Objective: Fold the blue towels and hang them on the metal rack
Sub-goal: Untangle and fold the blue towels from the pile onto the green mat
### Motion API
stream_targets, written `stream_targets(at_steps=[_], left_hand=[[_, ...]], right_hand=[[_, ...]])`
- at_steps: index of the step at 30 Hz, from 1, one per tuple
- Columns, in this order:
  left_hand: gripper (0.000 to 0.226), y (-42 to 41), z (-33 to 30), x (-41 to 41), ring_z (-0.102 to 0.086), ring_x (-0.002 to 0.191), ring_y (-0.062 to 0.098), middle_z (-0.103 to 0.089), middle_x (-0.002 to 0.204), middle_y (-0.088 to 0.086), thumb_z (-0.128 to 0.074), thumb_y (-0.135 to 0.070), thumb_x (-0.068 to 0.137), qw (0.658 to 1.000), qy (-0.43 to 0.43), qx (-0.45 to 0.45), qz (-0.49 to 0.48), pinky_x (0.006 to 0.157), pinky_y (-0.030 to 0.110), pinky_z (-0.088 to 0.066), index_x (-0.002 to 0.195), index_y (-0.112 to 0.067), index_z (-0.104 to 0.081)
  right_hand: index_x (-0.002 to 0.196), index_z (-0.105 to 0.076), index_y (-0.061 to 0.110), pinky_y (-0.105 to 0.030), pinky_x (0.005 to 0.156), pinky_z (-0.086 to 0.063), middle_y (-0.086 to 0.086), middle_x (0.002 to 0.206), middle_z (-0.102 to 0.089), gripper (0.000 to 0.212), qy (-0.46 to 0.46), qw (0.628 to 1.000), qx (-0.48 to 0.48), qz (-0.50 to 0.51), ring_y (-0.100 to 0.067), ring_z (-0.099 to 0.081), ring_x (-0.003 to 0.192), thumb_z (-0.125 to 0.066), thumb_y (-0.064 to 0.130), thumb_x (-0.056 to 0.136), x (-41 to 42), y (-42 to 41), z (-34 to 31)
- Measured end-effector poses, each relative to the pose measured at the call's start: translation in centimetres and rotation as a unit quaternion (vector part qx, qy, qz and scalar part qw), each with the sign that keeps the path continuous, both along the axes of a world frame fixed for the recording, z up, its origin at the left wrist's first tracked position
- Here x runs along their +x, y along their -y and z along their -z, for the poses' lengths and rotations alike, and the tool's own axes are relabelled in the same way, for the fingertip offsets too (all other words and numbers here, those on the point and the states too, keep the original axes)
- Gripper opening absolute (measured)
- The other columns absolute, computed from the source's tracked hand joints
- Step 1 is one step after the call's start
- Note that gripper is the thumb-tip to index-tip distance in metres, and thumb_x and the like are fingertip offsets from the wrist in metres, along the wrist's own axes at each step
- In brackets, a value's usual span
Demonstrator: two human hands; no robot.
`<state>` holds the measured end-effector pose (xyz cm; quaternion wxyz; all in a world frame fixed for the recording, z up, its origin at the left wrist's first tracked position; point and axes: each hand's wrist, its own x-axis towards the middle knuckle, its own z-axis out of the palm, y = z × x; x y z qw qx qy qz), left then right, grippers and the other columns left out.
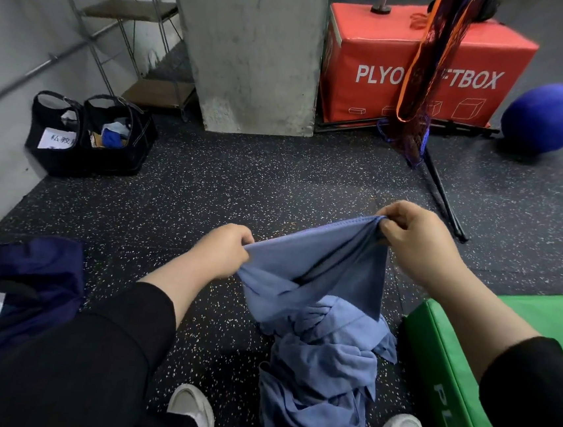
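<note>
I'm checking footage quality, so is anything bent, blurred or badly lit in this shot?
Head view: wide-angle lens bows the concrete pillar and metal rack; edges look soft; lighting is even and dim, no glare; the blue towel between left hand and right hand stays sharp.

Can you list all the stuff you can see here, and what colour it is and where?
towel: one, blue, held up between both hands
towel pile: one, blue, floor between the shoes
box: one, red, back right
ball: one, blue, far right
mat: one, green, right
bags: two, black, left by wall
rack: one, metal, back left
shoes: two, white, bottom
left hand: pinches towel
right hand: pinches towel
</note>
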<state>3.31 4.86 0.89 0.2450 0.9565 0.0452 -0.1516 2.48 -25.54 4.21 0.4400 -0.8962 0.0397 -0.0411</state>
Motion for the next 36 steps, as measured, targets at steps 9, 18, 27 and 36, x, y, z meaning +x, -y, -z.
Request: stream_targets(at_steps=[9,18,27,36], left_hand=[[0.014,-3.9,-1.2,-1.5,-0.057,0.063,0.021,-0.071,0.079,0.015,-0.059,-0.008,0.088,0.991,-0.057,-0.094,-0.075,0.056,0.029,-0.038,0.087,-0.016,-0.070],[0.011,-4.1,-2.1,-2.3,-0.060,0.059,0.017,-0.064,0.076,0.005,-0.065,-0.022,0.098,0.981,-0.050,-0.178,-0.058,0.061,0.033,-0.050,0.094,-0.012,-0.061],[0.024,-4.5,-2.1,-2.3,-0.068,0.055,0.028,-0.073,0.073,0.007,-0.043,-0.012,0.093,0.993,-0.056,0.022,-0.105,0.050,0.025,-0.046,0.089,-0.018,-0.066],[0.026,-5.1,-4.0,-2.2,-0.068,0.061,0.022,-0.073,0.073,0.012,-0.046,0.001,0.097,0.909,-0.078,-0.359,-0.197,0.065,0.031,-0.051,0.111,-0.007,-0.066]], right_hand=[[0.084,-0.065,0.026,-0.049,0.079,-0.058,0.001,0.082,-0.075,0.016,-0.010,0.999,-0.019,0.044,-0.029,-0.073,0.082,-0.058,0.015,0.094,-0.9,2.6,0.7],[0.084,-0.065,0.027,-0.054,0.084,-0.058,0.002,0.083,-0.075,0.017,-0.012,0.999,-0.012,0.039,-0.030,-0.073,0.083,-0.059,0.013,0.093,-1.3,3.6,1.8],[0.093,-0.066,0.025,-0.041,0.080,-0.056,0.001,0.086,-0.072,0.012,-0.007,0.996,-0.089,0.028,-0.027,-0.068,0.083,-0.062,0.013,0.094,-1.2,4.3,3.2],[0.104,-0.069,0.019,-0.033,0.078,-0.045,-0.003,0.092,-0.067,0.013,-0.019,0.987,-0.152,0.051,-0.028,-0.063,0.091,-0.060,0.015,0.096,-1.2,4.9,3.4]])
